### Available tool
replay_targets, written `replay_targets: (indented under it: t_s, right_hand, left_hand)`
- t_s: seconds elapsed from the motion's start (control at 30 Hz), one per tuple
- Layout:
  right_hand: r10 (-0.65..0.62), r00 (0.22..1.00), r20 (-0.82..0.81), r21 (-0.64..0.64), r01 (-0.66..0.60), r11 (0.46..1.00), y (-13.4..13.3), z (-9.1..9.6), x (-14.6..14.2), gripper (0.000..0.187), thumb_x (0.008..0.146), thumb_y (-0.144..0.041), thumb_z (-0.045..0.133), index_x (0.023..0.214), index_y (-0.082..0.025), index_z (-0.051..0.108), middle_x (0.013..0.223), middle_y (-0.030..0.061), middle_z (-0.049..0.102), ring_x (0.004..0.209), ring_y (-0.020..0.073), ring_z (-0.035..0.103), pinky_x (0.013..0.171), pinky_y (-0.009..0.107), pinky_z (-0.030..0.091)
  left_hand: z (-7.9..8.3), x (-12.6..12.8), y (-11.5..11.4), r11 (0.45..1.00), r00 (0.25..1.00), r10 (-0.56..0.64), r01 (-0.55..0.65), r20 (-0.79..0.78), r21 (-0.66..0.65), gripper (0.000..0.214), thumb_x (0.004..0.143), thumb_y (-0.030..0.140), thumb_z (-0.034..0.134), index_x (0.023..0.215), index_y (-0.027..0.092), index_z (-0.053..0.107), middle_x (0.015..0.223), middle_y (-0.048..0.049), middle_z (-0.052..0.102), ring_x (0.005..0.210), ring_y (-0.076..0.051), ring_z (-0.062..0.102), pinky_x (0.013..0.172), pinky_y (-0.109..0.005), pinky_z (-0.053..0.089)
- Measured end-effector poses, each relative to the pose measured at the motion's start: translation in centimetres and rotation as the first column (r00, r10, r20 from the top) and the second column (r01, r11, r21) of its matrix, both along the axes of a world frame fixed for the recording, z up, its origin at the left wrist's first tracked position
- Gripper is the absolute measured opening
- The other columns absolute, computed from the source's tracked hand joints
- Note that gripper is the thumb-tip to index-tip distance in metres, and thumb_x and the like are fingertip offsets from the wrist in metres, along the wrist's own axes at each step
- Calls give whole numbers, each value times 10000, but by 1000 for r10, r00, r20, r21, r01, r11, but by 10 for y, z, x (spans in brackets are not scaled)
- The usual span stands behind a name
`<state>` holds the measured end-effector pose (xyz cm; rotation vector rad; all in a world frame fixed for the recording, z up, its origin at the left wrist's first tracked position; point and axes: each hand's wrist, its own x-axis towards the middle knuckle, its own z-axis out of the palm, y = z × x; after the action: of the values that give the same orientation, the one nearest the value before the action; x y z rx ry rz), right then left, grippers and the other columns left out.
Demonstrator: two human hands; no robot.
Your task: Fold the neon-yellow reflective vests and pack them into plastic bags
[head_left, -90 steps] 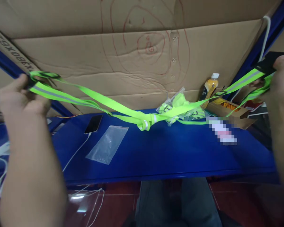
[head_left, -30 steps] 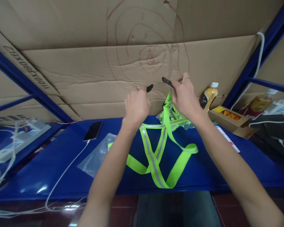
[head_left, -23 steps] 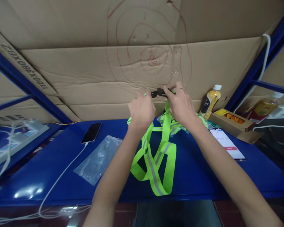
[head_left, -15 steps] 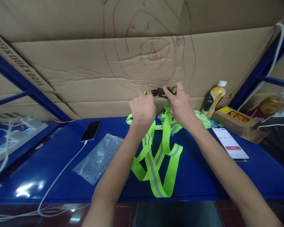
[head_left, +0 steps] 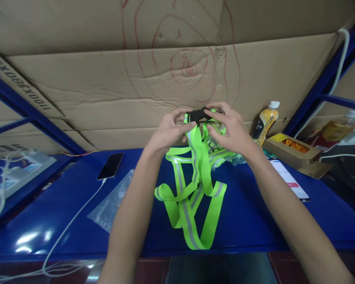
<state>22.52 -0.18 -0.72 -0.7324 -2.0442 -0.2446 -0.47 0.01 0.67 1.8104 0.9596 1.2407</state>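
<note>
A black plastic side-release buckle point(head_left: 197, 115) is held up between my two hands, its halves joined or nearly so. My left hand point(head_left: 173, 127) grips its left end, thumb below and fingers behind. On the right end, my right hand point(head_left: 229, 128) pinches with the index finger on top; part of the buckle is hidden there. From the buckle hang the neon-yellow straps of a reflective harness point(head_left: 187, 215), grey-striped, looping down onto the blue table and reaching its front edge.
Left of the straps lie a clear plastic bag point(head_left: 109, 209), partly behind my forearm, and a phone point(head_left: 111, 165) on a white cable. To the right are a lit phone point(head_left: 296, 189), an open cardboard box point(head_left: 292, 148) and a drink bottle point(head_left: 266, 121). A power strip point(head_left: 20, 177) sits far left.
The two buckle halves have come together. My left hand has turned to show its thumb, and the left strap now hangs down in front from the buckle. The view has shifted slightly.
</note>
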Motion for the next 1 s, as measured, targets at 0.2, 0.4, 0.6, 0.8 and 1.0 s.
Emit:
replay_targets:
  t_s: [0.2, 0.4, 0.6, 0.8, 1.0]
  right_hand:
    - [-24, 999, 29, -26, 25, 999, -17, 21, 6, 444, 1029, -435, 617, 1448, -290, 645, 1494, 144, 637, 1391, 372, 592, 1159, 562, 480]
    - [-98, 976, 195, -62, 112, 992, -14, 23, 8, 250, 1069, -394, 585, 1091, -218, 761, 996, 101, 755, 1031, 322, 704, 968, 472, 510]
    - [-309, 944, 119, 205, 281, 938, -15, 26, 9, 210, 1080, -303, 580, 1061, -244, 781, 1175, 95, 773, 1160, 350, 633, 1015, 578, 444]
    - [-144, 989, 20, 233, 136, 963, -12, 14, 1, 272, 1091, -363, 549, 1246, -340, 771, 1167, 62, 783, 1316, 360, 635, 1154, 681, 414]
    - [-17, 1000, 9, 176, 15, 984, -13, 11, -7, 370, 1054, -343, 572, 1386, -315, 732, 1384, 93, 725, 1339, 362, 652, 1160, 634, 460]
  left_hand:
    - [8, -2, -13, 940, 989, 68, -19, -133, 339, 383, 868, 375, 848, 1177, 224, 679, 1072, -66, 725, 818, -188, 684, 680, -284, 534]
    - [19, 6, -33, 693, 817, 483, -137, -315, 708, 196, 935, 374, 792, 1024, 227, 699, 1041, -94, 709, 1093, -324, 660, 939, -436, 514]
    - [32, 14, -57, 650, 811, 512, -150, -284, 745, 387, 936, 417, 781, 690, 202, 574, 998, -110, 718, 1081, -317, 653, 946, -459, 503]
    - [36, 23, -59, 798, 897, 383, -199, -222, 569, 283, 1031, 425, 657, 853, 207, 689, 870, -60, 722, 947, -236, 665, 861, -346, 506]
    - [29, 7, -42, 960, 976, 70, -9, -206, 280, 388, 940, 553, 767, 858, 175, 733, 793, -40, 691, 755, -195, 620, 670, -303, 489]
